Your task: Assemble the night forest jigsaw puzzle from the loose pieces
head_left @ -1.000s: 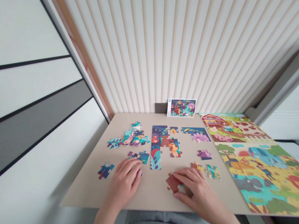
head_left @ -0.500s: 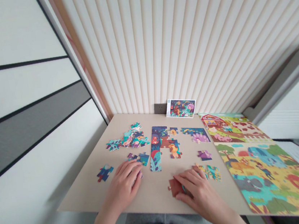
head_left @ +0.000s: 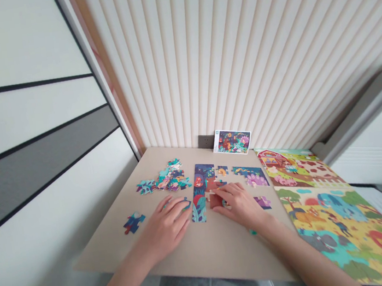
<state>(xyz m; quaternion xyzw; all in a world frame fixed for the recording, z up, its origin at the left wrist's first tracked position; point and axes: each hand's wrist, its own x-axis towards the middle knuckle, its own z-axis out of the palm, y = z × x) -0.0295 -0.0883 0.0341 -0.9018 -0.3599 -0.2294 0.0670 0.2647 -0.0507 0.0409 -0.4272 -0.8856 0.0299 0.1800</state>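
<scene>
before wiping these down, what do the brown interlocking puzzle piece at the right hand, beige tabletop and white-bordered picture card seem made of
Brown interlocking puzzle piece: probably matte printed cardboard, given its flat colour and cut edges. Beige tabletop: perhaps laminate or painted board, smooth with no grain showing. White-bordered picture card: likely printed cardstock, thin and unbent; gloss unclear.

The right fingers (head_left: 227, 195) partly hide a brown puzzle piece (head_left: 215, 201).

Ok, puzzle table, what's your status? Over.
Right hand holding brown puzzle piece. Left hand partly covering blue piece. Right forearm partly hiding teal piece.
</scene>
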